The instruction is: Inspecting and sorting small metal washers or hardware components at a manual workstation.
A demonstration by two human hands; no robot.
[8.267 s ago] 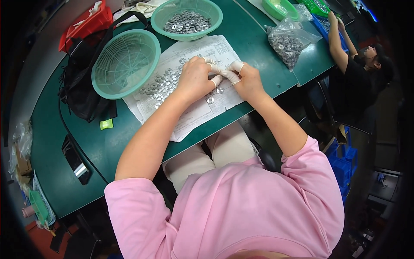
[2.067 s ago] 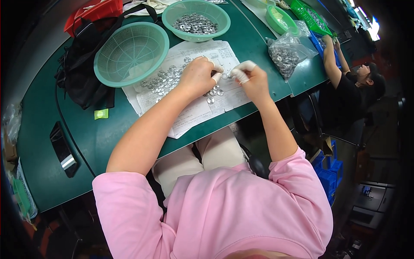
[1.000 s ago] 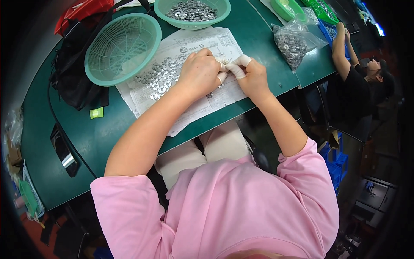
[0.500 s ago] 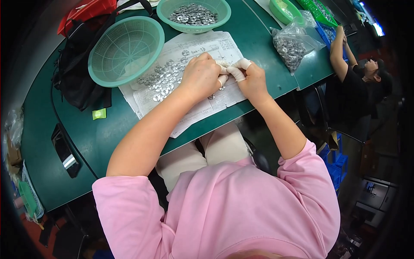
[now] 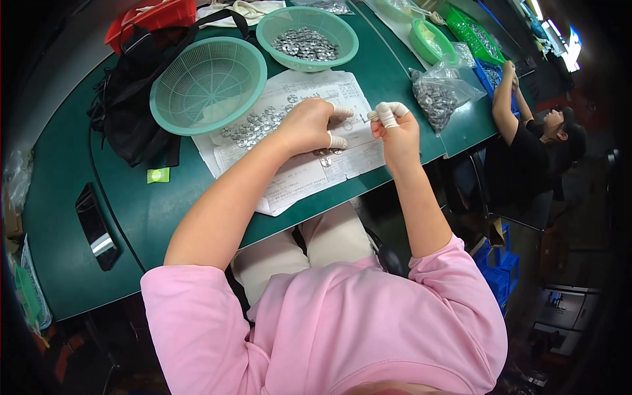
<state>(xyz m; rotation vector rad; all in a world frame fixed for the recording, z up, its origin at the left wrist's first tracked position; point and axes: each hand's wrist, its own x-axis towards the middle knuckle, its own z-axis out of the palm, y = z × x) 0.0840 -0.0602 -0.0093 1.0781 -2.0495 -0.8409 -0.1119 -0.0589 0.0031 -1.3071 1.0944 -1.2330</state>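
Observation:
Over the printed paper sheets (image 5: 299, 181) on the green table, my left hand (image 5: 304, 126) is open, its thumb and fingers apart with nothing visible between them. White finger covers wrap fingertips of both hands. To its right, my right hand (image 5: 396, 131) is closed in a pinch. A small, thin metal piece (image 5: 368, 119) pokes out from its fingertips; its exact kind is too small to tell. Many round silver metal discs with centre holes (image 5: 253, 127) lie on the sheets left of my left hand. A few more discs (image 5: 326, 161) rest below its thumb.
An empty green mesh basket (image 5: 207, 85) and another basket (image 5: 306, 20) holding discs stand behind the sheets. A clear bag of metal parts (image 5: 436, 99) lies at right. A black bag (image 5: 131, 105), a phone (image 5: 96, 227) and a cable are at left. Someone sits at far right (image 5: 543, 145).
My hands were together at the fingertips; they have parted. The right hand has drawn off to the right with the small metal piece, and my left thumb and fingers have spread.

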